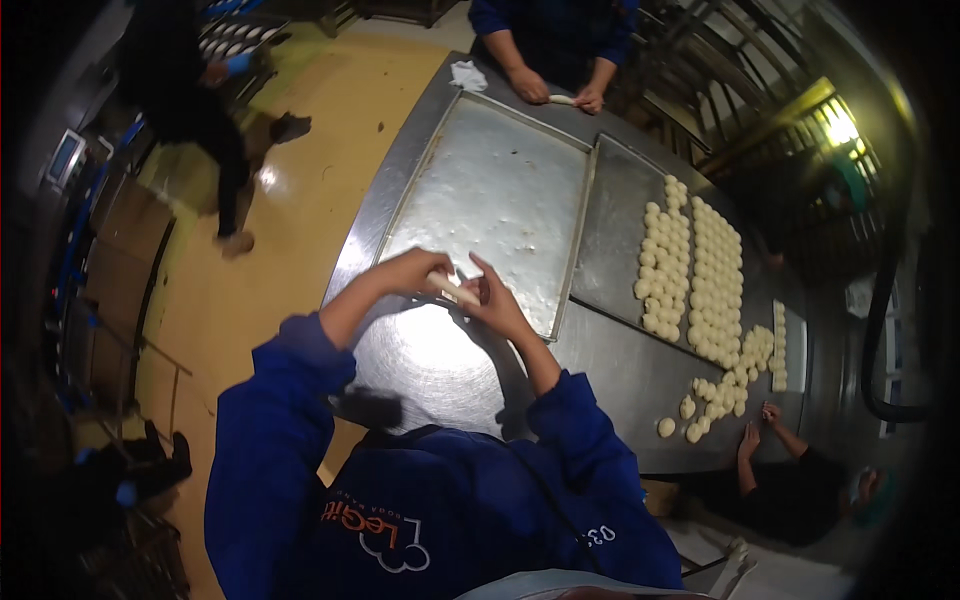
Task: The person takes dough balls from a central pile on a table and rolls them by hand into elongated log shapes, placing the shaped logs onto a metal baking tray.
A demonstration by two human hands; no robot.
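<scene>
A short pale dough roll [453,289] is held between my two hands, just above the near edge of a large flat metal baking tray [500,180]. My left hand [416,270] is closed around the roll's left end. At its right end, my right hand [492,302] pinches the dough, with one finger raised. My palms partly hide the roll. The tray under my hands bears no dough, only a few dark specks and stains.
Right of the tray, many dough balls [715,280] lie in rows on a second dark tray [618,165], more loose toward the near right. Across the steel table [620,375] a co-worker's hands [560,92] hold a dough strip. Another co-worker's hands [757,432] work at right. A white cloth [468,76] lies by the tray's far corner.
</scene>
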